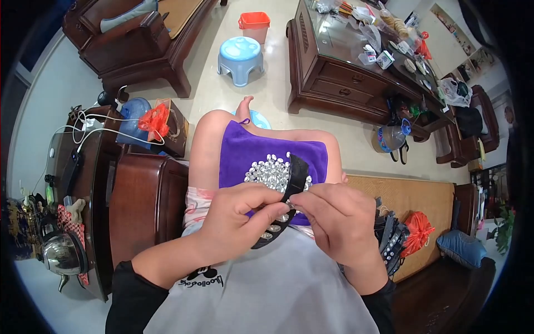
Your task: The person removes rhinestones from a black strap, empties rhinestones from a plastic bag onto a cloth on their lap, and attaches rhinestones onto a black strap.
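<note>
A black strap (297, 171) with clear gems set along its lower part runs between my hands, above my lap. My left hand (236, 218) is closed, thumb and forefinger pinching the strap near its middle. Against the strap's other edge, the fingertips of my right hand (340, 218) are pressed together in a pinch; whatever lies between them is hidden. Beneath, a purple cloth (233, 158) covers my lap, bearing a pile of loose clear gems (267, 173) just beyond my fingers. The strap's lower end curves down towards my grey shirt.
Several black gem-studded straps (392, 236) lie on the woven seat mat (428, 206) to my right, beside a red plastic bag (418, 232). Ahead are a blue stool (240, 58), an orange-rimmed bin (255, 26) and a dark wooden table (339, 72). A metal kettle (62, 253) stands at left.
</note>
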Available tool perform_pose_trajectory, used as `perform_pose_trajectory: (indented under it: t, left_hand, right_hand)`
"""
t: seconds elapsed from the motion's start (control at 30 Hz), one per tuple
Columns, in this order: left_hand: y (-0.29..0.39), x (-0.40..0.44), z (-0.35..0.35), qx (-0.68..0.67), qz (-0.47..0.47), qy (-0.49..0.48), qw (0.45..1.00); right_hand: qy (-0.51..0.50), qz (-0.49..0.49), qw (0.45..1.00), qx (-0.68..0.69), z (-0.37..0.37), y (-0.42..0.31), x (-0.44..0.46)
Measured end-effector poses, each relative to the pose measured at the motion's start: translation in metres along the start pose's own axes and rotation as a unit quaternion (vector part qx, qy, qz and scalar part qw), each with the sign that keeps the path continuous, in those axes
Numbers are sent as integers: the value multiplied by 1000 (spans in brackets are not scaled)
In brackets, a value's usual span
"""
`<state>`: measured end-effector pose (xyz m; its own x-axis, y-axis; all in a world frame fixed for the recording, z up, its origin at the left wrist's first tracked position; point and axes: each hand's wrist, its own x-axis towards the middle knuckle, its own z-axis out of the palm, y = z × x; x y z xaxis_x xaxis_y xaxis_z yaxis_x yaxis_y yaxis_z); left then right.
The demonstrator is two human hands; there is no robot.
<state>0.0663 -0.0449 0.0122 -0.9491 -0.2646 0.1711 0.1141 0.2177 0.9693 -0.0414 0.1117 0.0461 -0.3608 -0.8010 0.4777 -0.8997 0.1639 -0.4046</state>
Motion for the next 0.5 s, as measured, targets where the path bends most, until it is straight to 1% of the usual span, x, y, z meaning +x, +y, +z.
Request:
perform_pose_trajectory:
  t: [0.03,0.1,0.17,0.2,0.33,0.37,0.5]
  left_hand:
    - [0,0,0,0,1,0,1000]
    - [1,-1,-1,-92,-81,-1,992]
    - [1,-1,-2,-183,-162,-3,970]
    - [2,-1,-2,-183,-162,-3,970]
    - [6,-1,-4,-208,-225,-7,952]
    - [6,-1,-4,-208,-226,-7,952]
    - [5,0,-4,-248,-242,-10,938]
  right_hand:
    - [0,-1,1000,0,1,1,-1]
    - [37,14,999,30,4,3,-7]
    - [74,30,995,61,7,6,-11]
    - [74,30,995,61,8,7,-12]
    - [82,-10,995,47,10,11,-13]
    - [82,-10,995,48,10,11,-13]
    - [73,-63,995,6,7,10,-10]
